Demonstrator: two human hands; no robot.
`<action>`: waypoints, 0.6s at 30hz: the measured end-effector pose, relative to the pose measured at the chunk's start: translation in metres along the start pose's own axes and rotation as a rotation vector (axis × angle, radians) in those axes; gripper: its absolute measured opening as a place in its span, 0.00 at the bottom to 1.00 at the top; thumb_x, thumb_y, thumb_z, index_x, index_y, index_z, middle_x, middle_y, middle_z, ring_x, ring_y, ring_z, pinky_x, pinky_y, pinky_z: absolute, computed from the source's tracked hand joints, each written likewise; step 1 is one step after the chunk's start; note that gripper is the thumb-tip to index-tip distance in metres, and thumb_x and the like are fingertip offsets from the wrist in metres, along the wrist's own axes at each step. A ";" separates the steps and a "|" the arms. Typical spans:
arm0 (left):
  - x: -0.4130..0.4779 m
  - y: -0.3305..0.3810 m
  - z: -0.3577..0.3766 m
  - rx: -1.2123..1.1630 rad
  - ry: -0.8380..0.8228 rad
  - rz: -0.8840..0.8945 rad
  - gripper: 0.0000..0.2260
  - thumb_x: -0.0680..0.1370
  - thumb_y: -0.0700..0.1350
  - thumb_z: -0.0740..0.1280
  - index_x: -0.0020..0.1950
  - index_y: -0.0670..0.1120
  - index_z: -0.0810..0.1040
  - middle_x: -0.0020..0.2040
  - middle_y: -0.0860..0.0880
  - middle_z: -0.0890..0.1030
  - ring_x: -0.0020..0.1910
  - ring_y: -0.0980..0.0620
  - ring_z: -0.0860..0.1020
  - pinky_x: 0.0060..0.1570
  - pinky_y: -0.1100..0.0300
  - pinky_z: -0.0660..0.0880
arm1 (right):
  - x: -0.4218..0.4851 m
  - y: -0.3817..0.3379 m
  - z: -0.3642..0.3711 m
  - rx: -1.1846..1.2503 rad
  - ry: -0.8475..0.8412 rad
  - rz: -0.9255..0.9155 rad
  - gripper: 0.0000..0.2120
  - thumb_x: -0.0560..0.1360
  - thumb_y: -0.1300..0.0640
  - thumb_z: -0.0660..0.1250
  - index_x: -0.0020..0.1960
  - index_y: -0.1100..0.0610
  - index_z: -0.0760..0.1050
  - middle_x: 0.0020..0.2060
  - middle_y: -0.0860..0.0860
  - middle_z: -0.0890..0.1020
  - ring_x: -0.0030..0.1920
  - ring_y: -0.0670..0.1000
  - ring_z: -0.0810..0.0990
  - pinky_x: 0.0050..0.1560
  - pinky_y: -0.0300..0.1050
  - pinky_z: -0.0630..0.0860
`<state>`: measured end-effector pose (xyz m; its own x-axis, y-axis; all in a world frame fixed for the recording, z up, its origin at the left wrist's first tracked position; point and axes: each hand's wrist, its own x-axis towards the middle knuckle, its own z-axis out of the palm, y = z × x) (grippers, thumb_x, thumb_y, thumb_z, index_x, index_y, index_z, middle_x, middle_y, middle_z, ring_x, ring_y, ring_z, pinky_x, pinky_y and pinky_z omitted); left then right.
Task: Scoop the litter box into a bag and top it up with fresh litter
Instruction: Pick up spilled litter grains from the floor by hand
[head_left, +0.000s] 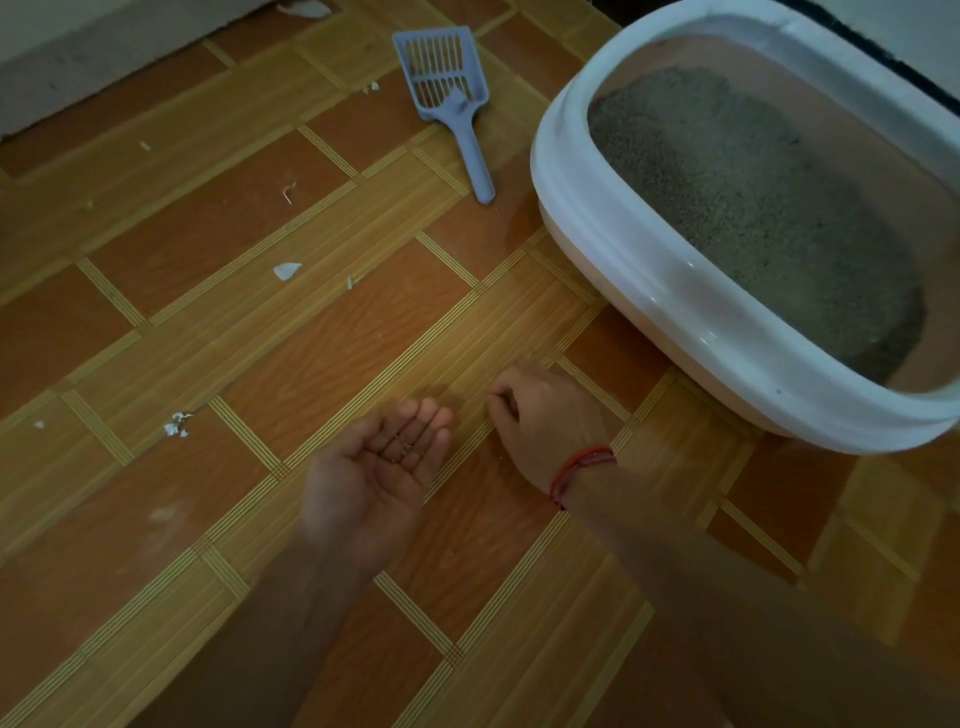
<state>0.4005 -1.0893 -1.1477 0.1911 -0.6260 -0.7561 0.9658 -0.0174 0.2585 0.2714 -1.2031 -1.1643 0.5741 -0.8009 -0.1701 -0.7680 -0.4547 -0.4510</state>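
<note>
If the palm tilts: grains (405, 448) lying loose on the left hand (382, 467) would likely roll off onto the floor (260, 338), since nothing cups them.
Left hand: palm up, fingers straight and together, a few grains resting on them; well apart from the box.
Right hand (540, 415): fingers curled in, thumb against fingertips, low over the floor just beside the left; whether a grain is pinched is too small to tell.
Missed bits: specks near the right wrist could be overlooked in the dim light.
Box (597, 218): on the floor to the right, holding grey litter (753, 208); bare bottom shows at its edges.
Scoop (447, 88): flat on the floor left of the box, untouched.
Bag: none in view.
Scraps (287, 270): white bits scattered on the floor.
</note>
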 end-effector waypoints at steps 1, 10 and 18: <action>0.000 0.000 0.000 0.002 -0.004 0.000 0.15 0.82 0.43 0.57 0.49 0.35 0.80 0.48 0.39 0.85 0.53 0.42 0.84 0.54 0.48 0.80 | 0.000 -0.001 0.000 -0.009 -0.007 0.000 0.07 0.79 0.51 0.60 0.45 0.49 0.74 0.41 0.45 0.77 0.41 0.49 0.76 0.42 0.48 0.75; 0.003 -0.006 0.003 0.009 -0.047 -0.002 0.15 0.82 0.42 0.56 0.49 0.35 0.79 0.48 0.39 0.84 0.52 0.42 0.84 0.52 0.50 0.81 | -0.028 -0.026 -0.011 0.183 0.093 -0.071 0.05 0.78 0.50 0.63 0.47 0.50 0.76 0.36 0.40 0.71 0.37 0.45 0.72 0.38 0.44 0.73; 0.005 -0.013 0.006 0.071 -0.101 -0.049 0.12 0.74 0.44 0.62 0.45 0.37 0.82 0.40 0.44 0.83 0.41 0.48 0.83 0.41 0.57 0.81 | -0.043 -0.048 -0.010 0.238 0.077 -0.171 0.05 0.78 0.51 0.62 0.50 0.50 0.76 0.43 0.45 0.79 0.41 0.48 0.78 0.39 0.48 0.77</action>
<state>0.3880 -1.0963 -1.1512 0.1222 -0.6982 -0.7054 0.9579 -0.1030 0.2679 0.2803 -1.1507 -1.1263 0.6596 -0.7516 -0.0112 -0.5685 -0.4891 -0.6615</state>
